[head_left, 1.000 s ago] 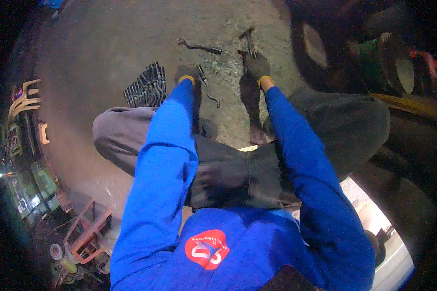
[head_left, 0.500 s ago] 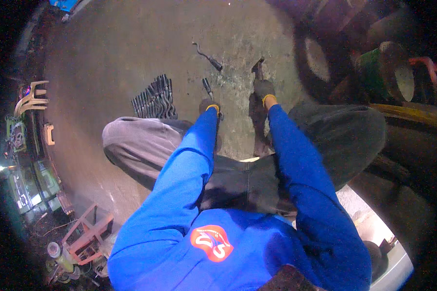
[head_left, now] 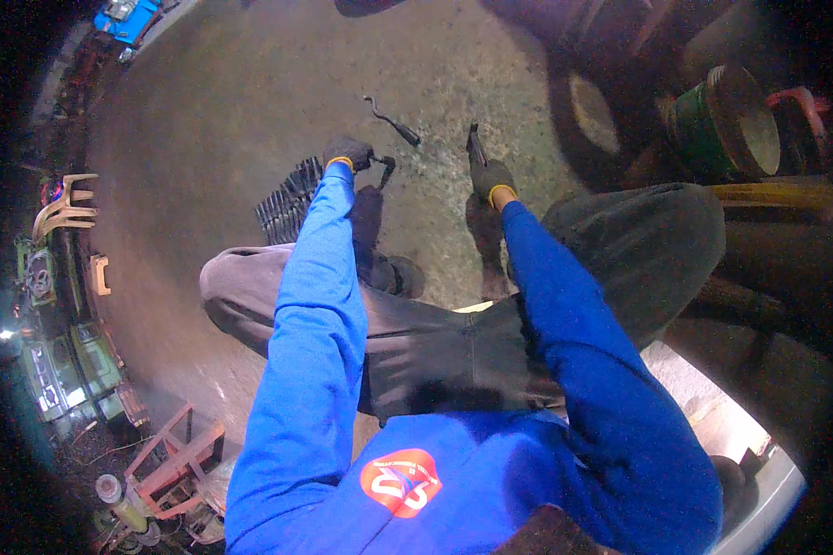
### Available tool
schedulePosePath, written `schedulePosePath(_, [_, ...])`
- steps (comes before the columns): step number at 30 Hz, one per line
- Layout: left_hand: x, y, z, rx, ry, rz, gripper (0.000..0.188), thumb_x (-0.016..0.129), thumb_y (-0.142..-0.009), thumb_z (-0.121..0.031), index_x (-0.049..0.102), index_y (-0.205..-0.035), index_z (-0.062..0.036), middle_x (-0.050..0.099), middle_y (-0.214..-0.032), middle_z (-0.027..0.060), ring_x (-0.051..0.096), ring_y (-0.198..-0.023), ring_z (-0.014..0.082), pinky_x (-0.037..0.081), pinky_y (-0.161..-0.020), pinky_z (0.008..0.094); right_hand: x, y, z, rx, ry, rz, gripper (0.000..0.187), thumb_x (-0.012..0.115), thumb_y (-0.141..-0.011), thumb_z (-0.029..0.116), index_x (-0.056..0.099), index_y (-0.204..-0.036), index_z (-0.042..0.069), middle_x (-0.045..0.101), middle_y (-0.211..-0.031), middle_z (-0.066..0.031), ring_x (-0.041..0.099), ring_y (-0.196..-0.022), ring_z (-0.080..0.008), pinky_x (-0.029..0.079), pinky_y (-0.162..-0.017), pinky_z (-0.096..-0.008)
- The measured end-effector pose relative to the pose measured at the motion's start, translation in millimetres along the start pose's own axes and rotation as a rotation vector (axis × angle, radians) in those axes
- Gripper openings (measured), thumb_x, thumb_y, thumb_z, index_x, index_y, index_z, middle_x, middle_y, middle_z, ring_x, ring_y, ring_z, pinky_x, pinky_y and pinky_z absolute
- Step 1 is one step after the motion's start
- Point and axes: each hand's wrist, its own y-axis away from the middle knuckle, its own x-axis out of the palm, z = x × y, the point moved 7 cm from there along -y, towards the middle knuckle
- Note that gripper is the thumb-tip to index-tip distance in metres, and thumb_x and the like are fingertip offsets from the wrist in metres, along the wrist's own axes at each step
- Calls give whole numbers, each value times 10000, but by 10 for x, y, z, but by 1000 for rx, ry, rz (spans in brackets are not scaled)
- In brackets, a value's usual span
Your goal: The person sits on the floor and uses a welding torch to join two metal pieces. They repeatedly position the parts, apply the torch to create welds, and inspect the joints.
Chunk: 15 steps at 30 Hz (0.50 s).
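Note:
My left hand (head_left: 347, 151), in a dark glove with a yellow cuff, is closed on a dark bent metal rod (head_left: 386, 170). It hovers beside the far end of a row of similar dark rods (head_left: 285, 205) lying side by side on the floor. My right hand (head_left: 493, 178), gloved alike, grips a hammer (head_left: 476, 143) with its head pointing away from me. Between and beyond both hands lies a single bent rod (head_left: 394, 123) with a thicker near end, touched by neither hand.
Around me is a grey concrete floor (head_left: 213, 102). A green drum (head_left: 703, 125) stands at the right, near a yellow beam (head_left: 777, 196). At the left are a beige plastic chair (head_left: 65, 203) and a red metal frame (head_left: 176, 458). My bent knees flank the work area.
My left hand has moved away and to the left, toward the row, with the rod now sticking out to its right. The hammer in my right hand has turned, its head now seen narrower.

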Motion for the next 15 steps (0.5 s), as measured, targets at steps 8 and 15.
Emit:
schedulePosePath(8, [44, 341, -537, 286, 462, -305, 354, 751, -753, -275, 731, -1028, -55, 726, -966, 156, 703, -900, 270, 532, -829, 363, -37, 284, -10, 111, 73, 13, 459, 559, -857, 372, 629, -1168, 42, 626, -1196, -243, 611, -1100, -414, 481, -925, -489])
schedulePosePath(15, [155, 597, -950, 276, 162, -415, 393, 600, -839, -386, 726, -1041, -74, 707, -1041, 157, 668, -982, 343, 491, -910, 437, -344, 316, 233, -108, 21, -59, 596, 526, -868, 513, 598, -1146, -9, 632, -1129, -286, 613, -1066, -436, 472, -908, -491])
